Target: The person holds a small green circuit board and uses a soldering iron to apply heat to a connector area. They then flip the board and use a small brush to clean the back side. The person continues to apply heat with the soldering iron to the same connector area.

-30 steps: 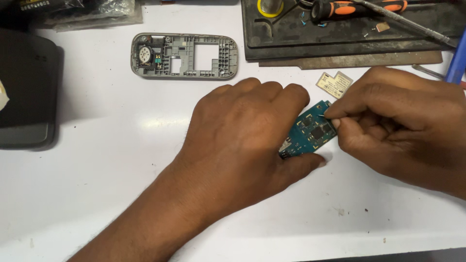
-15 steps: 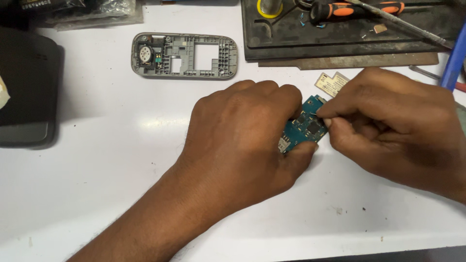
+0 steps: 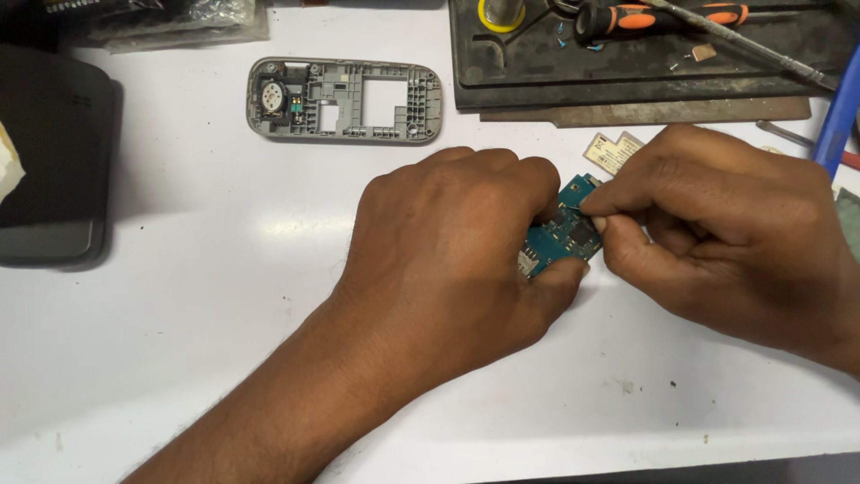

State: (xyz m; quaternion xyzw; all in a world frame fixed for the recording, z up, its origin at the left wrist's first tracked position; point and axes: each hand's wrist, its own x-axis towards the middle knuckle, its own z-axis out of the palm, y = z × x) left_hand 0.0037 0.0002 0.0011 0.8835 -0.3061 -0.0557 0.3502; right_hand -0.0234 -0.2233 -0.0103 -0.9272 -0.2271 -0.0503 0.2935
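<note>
Head view: a grey phone frame (image 3: pixel 345 100) lies near the bench's far edge; your left hand (image 3: pixel 448 246) grips the circuit board (image 3: pixel 563 231), your right hand (image 3: pixel 717 224) pinches its top.

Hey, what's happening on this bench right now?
A person is working on a small blue circuit board over a white table. The left hand grips the board from the side, while the right hand pinches at its top edge with thumb and forefinger. A grey phone frame lies apart behind them, and an orange-handled screwdriver rests on a dark tray.
</note>
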